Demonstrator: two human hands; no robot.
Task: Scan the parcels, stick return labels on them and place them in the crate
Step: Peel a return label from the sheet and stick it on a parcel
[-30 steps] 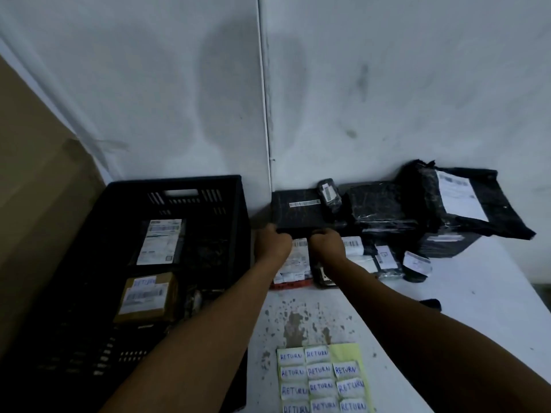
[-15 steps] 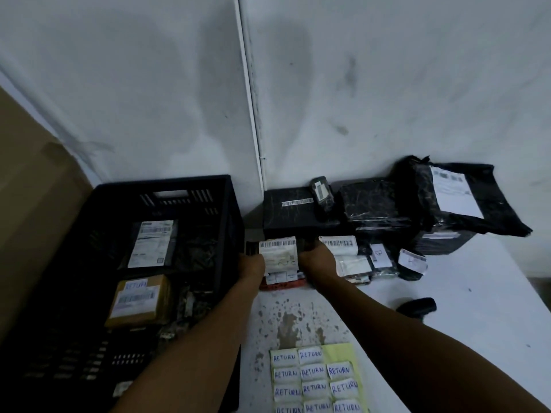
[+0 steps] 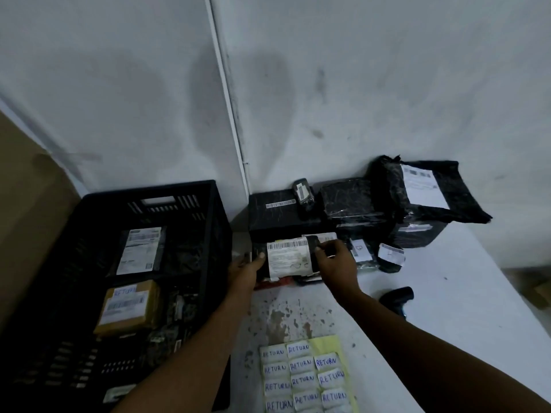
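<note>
Your L hand (image 3: 246,268) and R hand (image 3: 335,259) each grip one side of a labelled black parcel (image 3: 287,259), held just above table (image 3: 447,293), beside crate (image 3: 143,257).

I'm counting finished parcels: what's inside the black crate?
In the black crate: a dark parcel with a white shipping label and a brown parcel marked RETURN. The rest is too dark to tell.
</note>
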